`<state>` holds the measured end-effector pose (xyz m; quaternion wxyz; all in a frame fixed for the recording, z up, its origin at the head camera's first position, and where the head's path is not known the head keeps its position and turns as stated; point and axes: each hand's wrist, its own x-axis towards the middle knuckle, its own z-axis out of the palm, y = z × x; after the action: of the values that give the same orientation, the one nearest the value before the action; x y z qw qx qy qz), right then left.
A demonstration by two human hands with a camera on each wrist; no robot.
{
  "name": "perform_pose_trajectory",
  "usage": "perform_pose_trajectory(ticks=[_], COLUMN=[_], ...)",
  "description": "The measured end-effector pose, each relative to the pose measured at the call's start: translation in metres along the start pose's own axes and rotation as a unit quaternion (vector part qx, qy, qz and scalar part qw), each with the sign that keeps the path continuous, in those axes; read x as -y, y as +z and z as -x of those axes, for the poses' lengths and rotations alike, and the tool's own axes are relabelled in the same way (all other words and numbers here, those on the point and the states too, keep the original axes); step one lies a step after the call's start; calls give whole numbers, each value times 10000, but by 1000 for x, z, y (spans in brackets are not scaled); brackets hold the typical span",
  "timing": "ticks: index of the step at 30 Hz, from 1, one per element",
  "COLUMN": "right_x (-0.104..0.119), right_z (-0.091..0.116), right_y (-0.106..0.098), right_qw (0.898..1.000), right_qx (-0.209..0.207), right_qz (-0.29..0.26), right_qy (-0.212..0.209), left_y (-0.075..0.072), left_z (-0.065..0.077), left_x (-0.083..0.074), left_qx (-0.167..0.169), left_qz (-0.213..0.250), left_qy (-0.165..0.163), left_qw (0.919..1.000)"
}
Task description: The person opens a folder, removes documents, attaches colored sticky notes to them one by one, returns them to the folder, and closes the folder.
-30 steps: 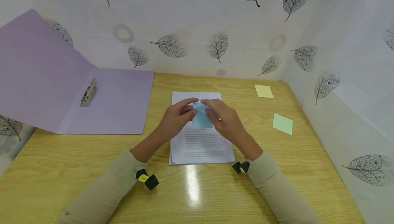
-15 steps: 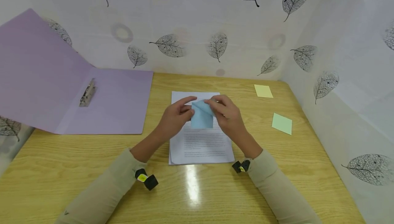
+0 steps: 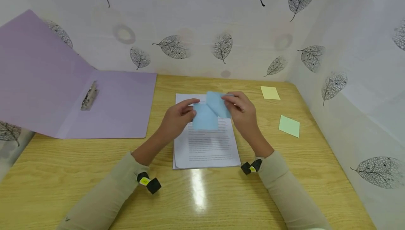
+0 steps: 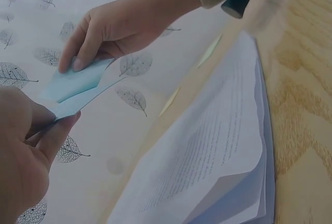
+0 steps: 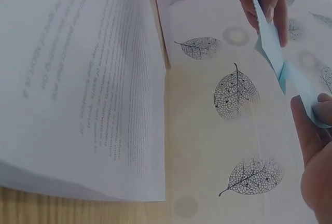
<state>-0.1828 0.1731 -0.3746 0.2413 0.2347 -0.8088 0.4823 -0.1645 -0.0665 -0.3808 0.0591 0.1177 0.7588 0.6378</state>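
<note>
Currently I see the left hand (image 3: pixel 175 119), fingers pinching a blue note (image 3: pixel 205 118), and the right hand (image 3: pixel 244 112), fingers pinching a blue sheet (image 3: pixel 217 103); the two meet, raised over printed pages (image 3: pixel 212 149) on the bench (image 3: pixel 269 145). Open purple folder (image 3: pixel 124 109) left, yellow note (image 3: pixel 270 92) and green note (image 3: pixel 289 126) right.

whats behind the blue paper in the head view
Behind the blue paper are printed pages; their lower part shows, but whatever the paper covers can't be seen.
</note>
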Motion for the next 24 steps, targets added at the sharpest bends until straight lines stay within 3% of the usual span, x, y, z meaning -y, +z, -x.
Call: perform_pose_trajectory(ticks=[10,16,20,24], right_x=[0,-5,-8,-10], right_z=[-6,-8,-11,-12], right_y=[-15,-22,-26,-29], right_qw=[9928,9883,9847,9816], right_qx=[-38,-214,-451,-547], right_qz=[-498,-651,-853,-939], right_qy=[1089,1366,1449,1571], left_y=[-9,-16,-31,-52], left_z=[-2,1,12,32], left_x=[-1,2,10,17], left_qx=[-104,-184,-269,-306], left_qz=[1,-240,-489,-644], left_qy=[71,185,220,61], left_qw=[9999,9994,9982,9974])
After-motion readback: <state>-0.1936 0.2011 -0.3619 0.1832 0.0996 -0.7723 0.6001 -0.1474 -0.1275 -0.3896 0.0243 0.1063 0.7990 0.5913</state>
